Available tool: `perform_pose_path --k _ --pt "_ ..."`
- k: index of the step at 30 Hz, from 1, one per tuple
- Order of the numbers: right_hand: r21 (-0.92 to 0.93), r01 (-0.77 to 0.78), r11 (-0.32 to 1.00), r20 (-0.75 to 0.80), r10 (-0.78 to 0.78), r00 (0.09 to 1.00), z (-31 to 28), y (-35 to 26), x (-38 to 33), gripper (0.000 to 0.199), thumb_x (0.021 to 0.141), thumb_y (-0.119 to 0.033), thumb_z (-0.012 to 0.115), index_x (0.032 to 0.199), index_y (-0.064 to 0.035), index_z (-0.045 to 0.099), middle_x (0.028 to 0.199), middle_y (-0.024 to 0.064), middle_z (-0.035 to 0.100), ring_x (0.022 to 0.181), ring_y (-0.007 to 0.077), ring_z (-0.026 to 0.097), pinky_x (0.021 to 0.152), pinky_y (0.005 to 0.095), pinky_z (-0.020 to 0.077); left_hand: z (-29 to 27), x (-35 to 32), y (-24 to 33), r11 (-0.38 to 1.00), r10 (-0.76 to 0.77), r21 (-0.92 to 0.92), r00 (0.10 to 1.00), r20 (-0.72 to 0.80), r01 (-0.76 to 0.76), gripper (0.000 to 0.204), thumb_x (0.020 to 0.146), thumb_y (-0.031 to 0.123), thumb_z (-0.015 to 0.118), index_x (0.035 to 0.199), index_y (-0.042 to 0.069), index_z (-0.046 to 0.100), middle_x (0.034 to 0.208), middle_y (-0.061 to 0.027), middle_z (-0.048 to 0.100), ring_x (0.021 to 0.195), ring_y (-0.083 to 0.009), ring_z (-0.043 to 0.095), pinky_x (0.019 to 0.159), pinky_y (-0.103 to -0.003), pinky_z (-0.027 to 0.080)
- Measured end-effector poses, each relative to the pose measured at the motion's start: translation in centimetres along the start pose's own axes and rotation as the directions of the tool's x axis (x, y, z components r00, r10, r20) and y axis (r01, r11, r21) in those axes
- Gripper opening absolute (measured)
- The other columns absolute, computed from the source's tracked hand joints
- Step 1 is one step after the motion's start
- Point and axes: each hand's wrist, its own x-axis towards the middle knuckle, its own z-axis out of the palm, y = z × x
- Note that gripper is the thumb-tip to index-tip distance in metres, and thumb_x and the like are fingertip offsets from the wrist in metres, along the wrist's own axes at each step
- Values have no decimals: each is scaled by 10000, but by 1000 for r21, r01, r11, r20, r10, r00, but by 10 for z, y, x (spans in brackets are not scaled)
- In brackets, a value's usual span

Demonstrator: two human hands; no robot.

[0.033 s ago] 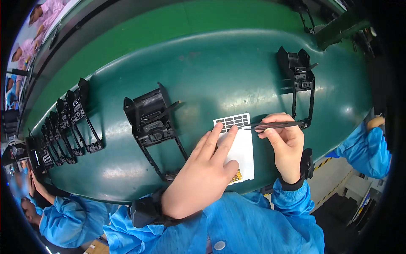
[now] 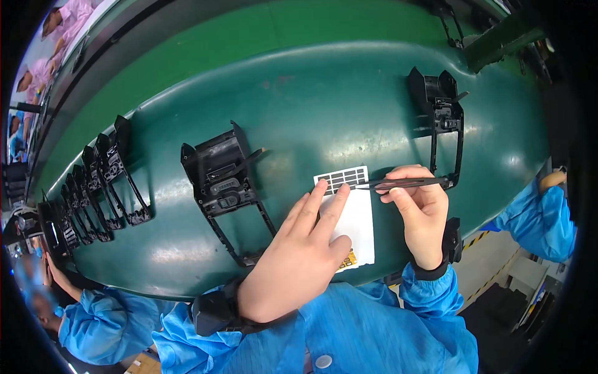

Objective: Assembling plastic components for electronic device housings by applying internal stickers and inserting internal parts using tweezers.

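My left hand lies with its fingers stretched out, two fingertips pressing down on a white sheet of small black rectangular stickers. White backing paper lies below the stickers, with small yellow-and-black pieces partly hidden by my left thumb. Pinched in my right hand is a pair of dark tweezers. Its pale tip points left and meets the sheet's right edge, close to my left fingertip; whether it grips a sticker cannot be made out. Left of my hand, a black plastic frame rests on the green table.
Another black plastic frame stands at the right, beyond my right hand. Several similar black frames form a row at the far left of the green table. Blue sleeves of other people show at lower left and at right.
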Motion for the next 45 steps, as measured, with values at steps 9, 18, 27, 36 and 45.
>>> perform_pose_path --k 9,18,27,36,45 --pt "-10 0 1000 4 0 1000 2 2 0 187 887 37 587 1074 40 583 1019 96 597 895 165 634 736 252 517 -1 2 0 998 7 62 1000 -24 -6 148 714 94 633 736 4 518 1339 -256 457 1219 -478 440 999 -506 402" --pt "-42 -1 999 2 1 1000 3 3 1 174 895 21 589 1068 33 581 1010 88 602 879 154 637 726 247 516 2 3 3 983 -3 182 1000 -23 7 125 737 95 597 736 1 514 1327 -216 485 1209 -437 466 974 -474 431" --pt "-42 -2 999 -2 2 1000 1 3 2 153 895 35 572 1047 32 582 1002 89 614 850 150 645 726 250 522 3 8 9 966 -19 258 998 -61 34 116 732 92 592 723 -4 527 1305 -192 510 1201 -405 483 960 -455 445" --pt "-23 -11 1000 -53 9 999 3 1 2 137 906 8 563 1040 32 577 901 98 651 820 148 651 728 260 526 2 4 7 969 -17 247 998 -64 33 108 727 89 587 716 -3 533 1302 -182 515 1200 -396 484 961 -429 445" --pt "81 21 996 -94 -14 995 12 -16 0 154 917 -58 570 1043 29 553 871 102 632 738 161 645 655 264 528 -23 -19 -7 904 -213 -413 951 -223 106 93 839 53 603 793 -25 579 1198 -187 600 1002 -330 626 863 -382 499"
